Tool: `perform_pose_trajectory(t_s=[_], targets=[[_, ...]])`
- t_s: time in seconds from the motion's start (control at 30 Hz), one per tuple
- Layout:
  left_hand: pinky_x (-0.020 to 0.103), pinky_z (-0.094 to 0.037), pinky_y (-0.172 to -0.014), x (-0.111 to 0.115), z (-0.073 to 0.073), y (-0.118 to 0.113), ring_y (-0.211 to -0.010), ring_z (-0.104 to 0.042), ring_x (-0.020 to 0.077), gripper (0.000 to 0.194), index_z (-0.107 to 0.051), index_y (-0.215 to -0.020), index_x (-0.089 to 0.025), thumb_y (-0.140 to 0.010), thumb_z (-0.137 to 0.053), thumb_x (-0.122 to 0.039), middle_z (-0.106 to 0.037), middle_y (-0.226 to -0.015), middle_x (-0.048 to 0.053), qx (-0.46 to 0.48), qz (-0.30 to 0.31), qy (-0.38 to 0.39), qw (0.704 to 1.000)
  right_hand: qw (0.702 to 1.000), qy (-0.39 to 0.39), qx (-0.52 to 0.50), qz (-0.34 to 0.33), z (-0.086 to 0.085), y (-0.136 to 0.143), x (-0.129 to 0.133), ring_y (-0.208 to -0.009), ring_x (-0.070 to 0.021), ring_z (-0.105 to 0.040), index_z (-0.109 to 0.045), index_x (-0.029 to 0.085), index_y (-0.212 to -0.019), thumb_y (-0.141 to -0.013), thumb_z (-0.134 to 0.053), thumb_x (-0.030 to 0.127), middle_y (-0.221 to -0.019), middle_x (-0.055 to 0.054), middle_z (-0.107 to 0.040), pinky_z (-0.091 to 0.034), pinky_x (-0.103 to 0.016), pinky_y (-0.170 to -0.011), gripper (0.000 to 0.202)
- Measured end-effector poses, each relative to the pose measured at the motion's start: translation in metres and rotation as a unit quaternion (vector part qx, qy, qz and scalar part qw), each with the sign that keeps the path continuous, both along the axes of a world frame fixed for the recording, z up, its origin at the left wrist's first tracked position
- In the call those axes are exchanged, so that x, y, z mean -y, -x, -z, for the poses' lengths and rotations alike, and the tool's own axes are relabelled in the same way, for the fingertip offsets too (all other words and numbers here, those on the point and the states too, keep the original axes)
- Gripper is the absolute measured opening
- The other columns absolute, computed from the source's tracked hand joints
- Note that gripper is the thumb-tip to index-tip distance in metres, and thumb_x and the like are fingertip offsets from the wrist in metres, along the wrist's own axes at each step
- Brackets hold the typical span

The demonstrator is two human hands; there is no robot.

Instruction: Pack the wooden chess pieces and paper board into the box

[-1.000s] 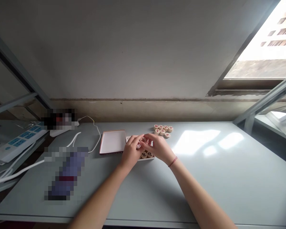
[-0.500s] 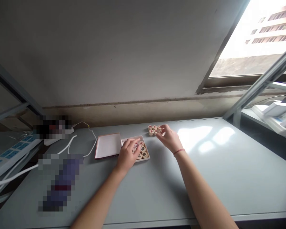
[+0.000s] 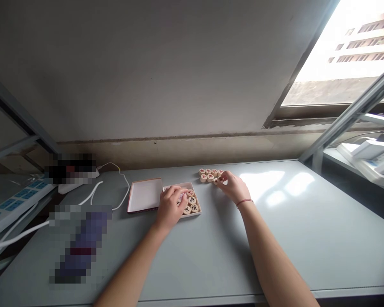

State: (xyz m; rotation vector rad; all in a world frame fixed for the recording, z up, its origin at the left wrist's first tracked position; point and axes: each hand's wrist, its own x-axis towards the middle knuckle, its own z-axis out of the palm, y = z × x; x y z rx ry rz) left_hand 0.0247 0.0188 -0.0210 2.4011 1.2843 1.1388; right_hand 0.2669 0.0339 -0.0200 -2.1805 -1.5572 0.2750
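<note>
A shallow white box (image 3: 199, 212) holds several round wooden pieces with red or black characters. My left hand (image 3: 173, 207) is over its left half, fingers bent and closed on something I cannot make out. Behind and to the right, several red-marked pieces (image 3: 210, 178) stand in two rows on the grey table (image 3: 211, 256). My right hand (image 3: 233, 186) is at the right end of the front row, its fingertips pinched on a round piece (image 3: 222, 179). The box lid (image 3: 145, 195) lies open side up, left of the box.
On the left are a blurred purple object (image 3: 86, 243), white cables (image 3: 126, 192) and a power strip (image 3: 22, 200). A wall rises behind the table. Metal posts stand at both sides, with white items (image 3: 371, 153) at far right.
My right hand has shifted slightly right and down, uncovering more of the back row of pieces. My left hand's fingers have drawn in a little over the box.
</note>
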Motion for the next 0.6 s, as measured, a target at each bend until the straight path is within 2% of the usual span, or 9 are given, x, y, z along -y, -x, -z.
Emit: perform_pose_trajectory(t_s=[0.1,0.23,0.3,0.4,0.47,0.57,0.6], targets=[[0.034,-0.045,-0.084,0.0,0.002,0.001,-0.091,-0.062,0.0177,0.019,-0.066,-0.096,-0.023,-0.088,-0.048,-0.019,-0.065,-0.094,0.003,-0.001,0.004,0.0,1.0,1.0,0.001,0.0,-0.015,0.004,0.003,-0.002,-0.072,-0.016,-0.057,-0.054,0.025,-0.087,-0.078,-0.054,0.03,-0.093,-0.002,-0.066,-0.032,-0.024,-0.054,0.011],[0.033,-0.045,-0.085,-0.002,0.003,0.0,-0.092,-0.062,0.0171,0.02,-0.066,-0.095,-0.022,-0.088,-0.049,-0.017,-0.065,-0.093,0.002,-0.004,0.008,0.004,1.0,1.0,0.023,0.014,0.006,0.008,0.009,-0.004,-0.068,-0.0153,-0.056,-0.055,0.026,-0.096,-0.08,-0.051,0.027,-0.089,-0.002,-0.065,-0.03,-0.023,-0.052,0.016],[0.032,-0.045,-0.085,-0.002,-0.001,-0.002,-0.092,-0.062,0.0168,0.02,-0.067,-0.094,-0.022,-0.087,-0.049,-0.016,-0.065,-0.094,0.003,-0.013,0.006,0.003,1.0,0.999,0.023,0.016,0.014,0.008,0.011,-0.005,-0.07,-0.0158,-0.056,-0.054,0.026,-0.098,-0.082,-0.048,0.028,-0.092,-0.002,-0.065,-0.029,-0.024,-0.052,0.017],[0.032,-0.045,-0.085,0.002,-0.016,0.004,-0.091,-0.061,0.0174,0.02,-0.067,-0.096,-0.023,-0.086,-0.05,-0.017,-0.065,-0.094,0.003,-0.057,-0.001,-0.001,0.998,1.0,0.018,0.007,0.017,0.008,0.012,-0.005,-0.073,-0.0171,-0.057,-0.053,0.027,-0.103,-0.083,-0.049,0.031,-0.095,-0.003,-0.065,-0.031,-0.024,-0.054,0.021],[0.032,-0.045,-0.082,0.013,-0.027,0.022,-0.089,-0.061,0.0187,0.019,-0.067,-0.094,-0.023,-0.087,-0.05,-0.023,-0.066,-0.093,0.003,-0.105,-0.021,0.008,0.994,1.0,0.012,-0.006,0.014,0.009,0.012,-0.004,-0.075,-0.0178,-0.057,-0.052,0.027,-0.108,-0.082,-0.05,0.032,-0.097,-0.003,-0.065,-0.033,-0.025,-0.055,0.026],[0.034,-0.045,-0.081,0.038,-0.035,0.075,-0.085,-0.059,0.0212,0.023,-0.064,-0.079,-0.021,-0.087,-0.044,-0.027,-0.065,-0.088,0.005,-0.149,-0.153,0.04,0.976,1.0,-0.004,-0.02,0.009,0.01,0.012,-0.004,-0.078,-0.0186,-0.058,-0.051,0.026,-0.112,-0.082,-0.05,0.036,-0.099,-0.004,-0.064,-0.035,-0.026,-0.058,0.032],[0.037,-0.044,-0.084,0.047,-0.035,0.096,-0.087,-0.058,0.0236,0.024,-0.064,-0.079,-0.02,-0.086,-0.043,-0.03,-0.064,-0.09,0.007,-0.156,-0.226,0.054,0.96,1.0,-0.009,-0.023,0.007,0.01,0.012,-0.004,-0.078,-0.0189,-0.058,-0.05,0.026,-0.113,-0.081,-0.049,0.036,-0.099,-0.004,-0.064,-0.036,-0.026,-0.058,0.033]])
